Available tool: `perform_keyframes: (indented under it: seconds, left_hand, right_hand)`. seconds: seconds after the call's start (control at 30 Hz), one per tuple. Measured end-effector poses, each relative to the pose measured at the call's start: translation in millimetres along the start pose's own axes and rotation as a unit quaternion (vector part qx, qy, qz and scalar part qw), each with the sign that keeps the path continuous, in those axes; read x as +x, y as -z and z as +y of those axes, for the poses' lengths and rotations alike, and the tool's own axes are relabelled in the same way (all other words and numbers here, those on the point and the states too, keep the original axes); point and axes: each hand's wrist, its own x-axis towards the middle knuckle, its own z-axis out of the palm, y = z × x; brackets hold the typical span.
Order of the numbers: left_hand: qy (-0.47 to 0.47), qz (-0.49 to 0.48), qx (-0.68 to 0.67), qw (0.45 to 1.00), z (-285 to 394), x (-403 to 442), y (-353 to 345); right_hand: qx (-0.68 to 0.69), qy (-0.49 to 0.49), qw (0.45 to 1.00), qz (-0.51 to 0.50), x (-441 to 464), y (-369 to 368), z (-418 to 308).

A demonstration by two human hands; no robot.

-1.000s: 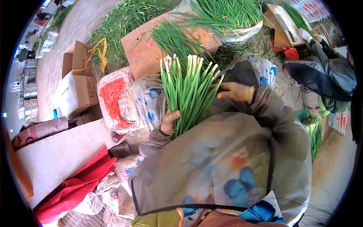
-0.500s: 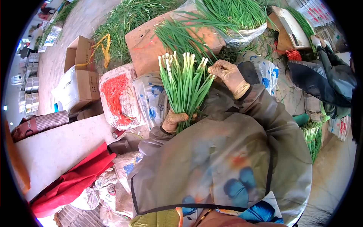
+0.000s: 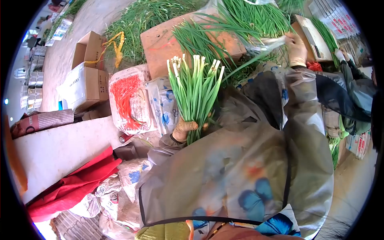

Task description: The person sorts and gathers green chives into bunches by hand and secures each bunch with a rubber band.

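Note:
In my left hand (image 3: 185, 130) is an upright bunch of garlic chives (image 3: 196, 90), gripped low around the green leaves, with the pale cut ends pointing up and away from me. My right hand (image 3: 296, 49) is out at the upper right, its gloved fingers closed at the end of a long green chive leaf (image 3: 256, 60) that trails back toward the bunch. Beyond the bunch, more loose chives (image 3: 196, 40) lie across a brown board (image 3: 154, 50). A large pile of chives (image 3: 260, 20) in clear plastic sits behind my right hand.
Red ties (image 3: 126, 98) lie on a stuffed sack (image 3: 116, 76) at left, near an open cardboard box (image 3: 90, 52). A white board (image 3: 60, 148) with red cloth (image 3: 76, 186) is on the near left. At far right, a co-worker's hand (image 3: 341, 55) touches other chives (image 3: 325, 34).
My right hand has moved from beside the top of the bunch out to the upper right, drawing a long leaf with it. My left hand keeps its hold, and the view has shifted slightly.

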Motion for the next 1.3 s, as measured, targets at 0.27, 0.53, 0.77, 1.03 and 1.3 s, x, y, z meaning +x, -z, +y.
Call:
perform_keyframes:
  seconds: [0.27, 0.53, 0.77, 1.03, 1.3]
  left_hand:
    - [-0.135, 0.058, 0.158, 0.976, 34, 20, -17]
    - [-0.198, 0.202, 0.705, 0.650, 47, 100, -96]
    - [-0.180, -0.058, 0.764, 0.616, 64, 75, -130]
    - [-0.388, 0.128, 0.356, 0.840, 145, 28, -58]
    - [-0.196, -0.185, -0.103, 0.958, 46, 160, -62]
  right_hand:
    - [0.270, -0.021, 0.808, -0.523, -109, -22, -107]
    - [0.548, -0.121, 0.738, -0.375, -140, -81, -172]
    - [0.635, -0.291, 0.574, -0.427, -73, -49, -132]
    - [0.501, -0.214, 0.536, -0.645, -50, 34, -107]
    - [0.446, -0.272, 0.533, -0.666, -139, -4, -111]
